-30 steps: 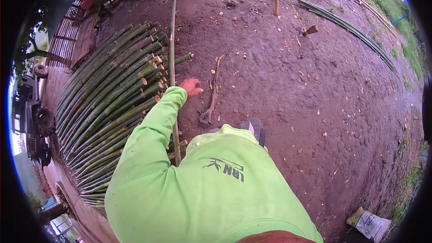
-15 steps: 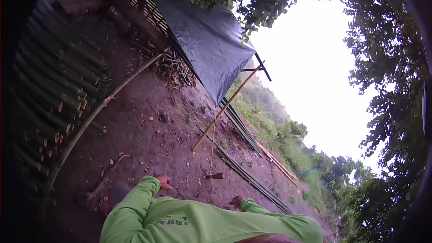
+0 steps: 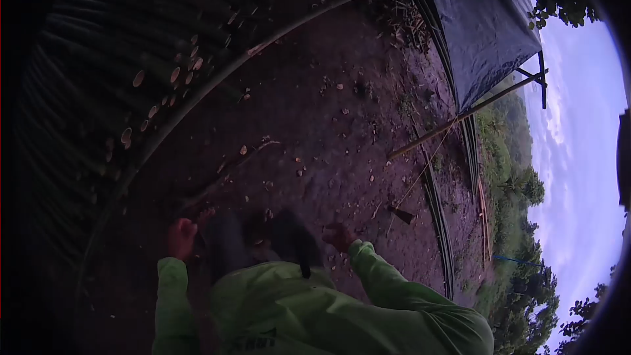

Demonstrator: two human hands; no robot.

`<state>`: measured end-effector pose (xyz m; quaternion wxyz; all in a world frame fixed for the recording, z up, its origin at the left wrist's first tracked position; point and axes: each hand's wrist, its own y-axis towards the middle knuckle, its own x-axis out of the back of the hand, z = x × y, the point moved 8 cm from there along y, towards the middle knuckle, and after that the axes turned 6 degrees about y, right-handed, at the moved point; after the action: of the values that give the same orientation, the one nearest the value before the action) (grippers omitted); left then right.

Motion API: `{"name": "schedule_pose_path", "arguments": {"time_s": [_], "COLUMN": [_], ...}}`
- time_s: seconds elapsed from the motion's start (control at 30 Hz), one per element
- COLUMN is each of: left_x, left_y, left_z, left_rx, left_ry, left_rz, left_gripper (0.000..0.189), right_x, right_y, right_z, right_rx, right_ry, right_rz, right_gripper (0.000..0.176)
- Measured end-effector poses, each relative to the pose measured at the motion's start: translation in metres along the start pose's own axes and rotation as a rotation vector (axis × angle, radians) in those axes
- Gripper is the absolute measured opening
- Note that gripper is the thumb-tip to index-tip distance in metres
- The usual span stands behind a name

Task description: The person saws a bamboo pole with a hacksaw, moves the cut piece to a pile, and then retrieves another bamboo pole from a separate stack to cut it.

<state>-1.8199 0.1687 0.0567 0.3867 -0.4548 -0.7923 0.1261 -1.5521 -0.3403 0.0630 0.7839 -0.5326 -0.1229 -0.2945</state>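
Observation:
My left hand (image 3: pixel 181 238) hangs beside the left leg, away from the body, with its fingers curled in. No object shows in it. On the other side my right hand (image 3: pixel 338 236) is held near the right thigh, fingers bent toward the palm, and nothing sticks out of it. Both hands are dim and slightly blurred. I wear a green long-sleeved shirt (image 3: pixel 289 296) and dark trousers (image 3: pixel 230 243). Bare toes show near the left hand. Neither hand touches the things around it.
Stacked bamboo poles (image 3: pixel 138 79) lie at left, bordered by a long curved pole (image 3: pixel 177 115). A dark tarp (image 3: pixel 483 26) hangs at upper right by a slanted wooden post (image 3: pixel 453 125). A dark wedge-shaped piece (image 3: pixel 401 215) hangs near a cord. More long poles (image 3: pixel 437 217) lie beyond.
The view has turned left and down, so the tarp and post sit farther right and more bamboo shows. My left hand has swung out from the body. The picture is darker.

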Motion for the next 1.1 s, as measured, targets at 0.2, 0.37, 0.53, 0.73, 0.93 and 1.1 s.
{"name": "schedule_pose_path", "arguments": {"time_s": [0.2,0.37,0.53,0.73,0.93,1.1], "left_x": [-0.016,-0.148,-0.257,-0.300,-0.385,-0.452], "left_y": [-0.043,0.022,0.121,0.280,0.485,0.526], "left_z": [0.071,0.011,-0.111,-0.237,-0.272,-0.288], "left_rx": [0.310,0.183,-0.076,0.048,0.085,-0.002], "left_ry": [0.906,0.812,0.674,0.317,0.000,0.189], "left_rz": [0.278,0.499,0.560,0.297,-0.040,0.076], "left_gripper": [0.046,0.042,0.038,0.030,0.031,0.038], "right_x": [-0.012,0.095,0.299,0.438,0.458,0.475], "right_y": [0.005,0.142,0.272,0.351,0.431,0.524], "right_z": [-0.149,-0.338,-0.183,-0.023,-0.087,-0.129], "right_rx": [-0.127,-0.403,0.064,0.012,-0.333,-0.162], "right_ry": [-0.584,-0.291,-0.297,0.328,-0.410,-0.711], "right_rz": [0.562,0.174,-0.299,-0.259,0.280,0.747], "right_gripper": [0.070,0.040,0.048,0.046,0.042,0.036]}}
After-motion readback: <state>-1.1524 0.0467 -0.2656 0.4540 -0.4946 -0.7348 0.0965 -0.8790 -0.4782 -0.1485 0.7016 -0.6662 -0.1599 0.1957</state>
